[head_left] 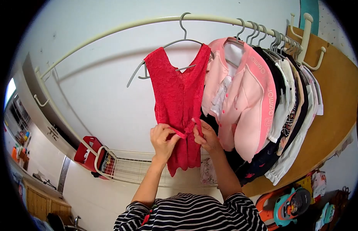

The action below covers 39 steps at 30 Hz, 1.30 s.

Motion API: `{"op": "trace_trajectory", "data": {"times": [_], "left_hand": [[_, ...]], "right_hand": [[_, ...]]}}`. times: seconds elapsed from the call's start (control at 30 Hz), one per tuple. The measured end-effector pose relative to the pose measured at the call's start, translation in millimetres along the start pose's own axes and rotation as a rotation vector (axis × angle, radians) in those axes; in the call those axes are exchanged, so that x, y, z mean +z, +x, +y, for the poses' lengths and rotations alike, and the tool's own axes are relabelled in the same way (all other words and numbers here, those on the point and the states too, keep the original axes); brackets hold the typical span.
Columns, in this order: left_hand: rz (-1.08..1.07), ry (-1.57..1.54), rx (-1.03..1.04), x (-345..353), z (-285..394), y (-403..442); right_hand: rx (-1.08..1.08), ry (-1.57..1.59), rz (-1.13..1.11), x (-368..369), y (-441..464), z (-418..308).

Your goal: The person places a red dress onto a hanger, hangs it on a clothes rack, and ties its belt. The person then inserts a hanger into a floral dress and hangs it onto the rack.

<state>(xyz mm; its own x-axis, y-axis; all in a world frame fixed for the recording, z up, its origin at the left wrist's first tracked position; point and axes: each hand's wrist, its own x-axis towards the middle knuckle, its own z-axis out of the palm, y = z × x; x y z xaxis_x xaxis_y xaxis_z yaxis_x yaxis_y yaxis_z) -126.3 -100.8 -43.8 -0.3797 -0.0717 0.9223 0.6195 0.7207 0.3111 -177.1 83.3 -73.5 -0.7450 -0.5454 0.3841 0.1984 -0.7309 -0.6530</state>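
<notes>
A red lace sleeveless dress [179,92] hangs from a grey hanger [183,30] on the cream rail. At its waist, my left hand [163,140] pinches one end of a red fabric belt [178,133]. My right hand [206,136] is closed on the belt's other end [198,125], to the right of the first. Between my hands the belt crosses the front of the dress, where a small gathered part shows at the waist. Below my hands the skirt hangs loose.
A pink jacket [240,96] and several other garments hang close on the right of the cream rail [148,21]. A red basket [88,154] stands left by a white wire shelf [129,167]. A wooden board [337,84] and a ride-on toy [287,211] are at right.
</notes>
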Motion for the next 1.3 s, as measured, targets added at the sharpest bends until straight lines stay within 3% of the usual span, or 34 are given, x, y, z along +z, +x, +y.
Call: {"op": "trace_trajectory", "data": {"times": [0.13, 0.2, 0.23, 0.3, 0.37, 0.4, 0.47, 0.6, 0.63, 0.7, 0.77, 0.8, 0.87, 0.93, 1.0, 1.07, 1.13, 1.2, 1.27, 1.3], "left_hand": [[-0.163, -0.035, 0.055, 4, 9, 0], [-0.2, -0.064, 0.029, 6, 9, 0], [-0.26, -0.068, -0.002, 7, 9, 0], [-0.323, -0.075, -0.037, 8, 11, -1], [-0.437, -0.214, -0.244, 9, 11, -1], [-0.435, -0.215, -0.244, 11, 11, -5], [-0.423, -0.401, -0.442, 20, 9, -16], [-0.382, -0.55, -0.598, 25, 11, -27], [-0.331, -0.508, -0.518, 25, 12, -29], [-0.282, -0.468, -0.438, 22, 15, -29], [-0.184, -0.099, -0.152, 12, 19, -27], [-0.186, -0.102, -0.154, 9, 18, -32], [-0.222, -0.019, -0.096, 4, 13, -45], [-0.233, 0.011, -0.06, 1, 13, -56], [-0.35, 0.053, 0.064, -1, 14, -64], [-0.406, 0.029, 0.061, -3, 16, -73], [-0.373, -0.071, -0.148, -4, 16, -85], [-0.364, -0.101, -0.244, 2, -7, -103], [-0.143, -0.228, -0.658, 6, -23, -108], [-0.145, -0.193, -0.671, 9, -34, -105]], "right_hand": [[0.004, -0.059, 0.019, 16, 1, -15], [0.093, -0.627, 0.045, 23, 3, -18], [0.022, -0.765, -0.059, 24, 5, -19], [0.008, -0.842, -0.063, 22, 7, -20], [-0.008, -0.923, -0.074, 14, 8, -18], [-0.065, -0.949, -0.1, 11, 9, -15], [-0.125, -0.977, -0.129, 6, 8, -10], [-0.328, -1.212, -0.023, 12, 8, -3], [-0.437, -1.253, 0.025, 9, 9, 0], [-0.439, -1.265, 0.161, -1, 7, 2], [-0.44, -1.268, 0.392, -20, 7, 2], [-0.438, -1.269, 0.395, -37, 6, 5], [-0.486, -1.483, 0.644, -79, 7, 13], [-0.556, -1.476, 0.681, -91, 5, 14], [-0.383, -1.295, 0.639, -96, 0, 15], [-0.372, -1.215, 0.63, -97, 1, 19], [-0.363, -1.137, 0.624, -98, 0, 24], [-0.111, -1.025, 0.69, -99, -7, 33], [-0.106, -0.998, 0.654, -119, -7, 56], [-0.068, -1.006, 0.691, -115, -6, 65]]}}
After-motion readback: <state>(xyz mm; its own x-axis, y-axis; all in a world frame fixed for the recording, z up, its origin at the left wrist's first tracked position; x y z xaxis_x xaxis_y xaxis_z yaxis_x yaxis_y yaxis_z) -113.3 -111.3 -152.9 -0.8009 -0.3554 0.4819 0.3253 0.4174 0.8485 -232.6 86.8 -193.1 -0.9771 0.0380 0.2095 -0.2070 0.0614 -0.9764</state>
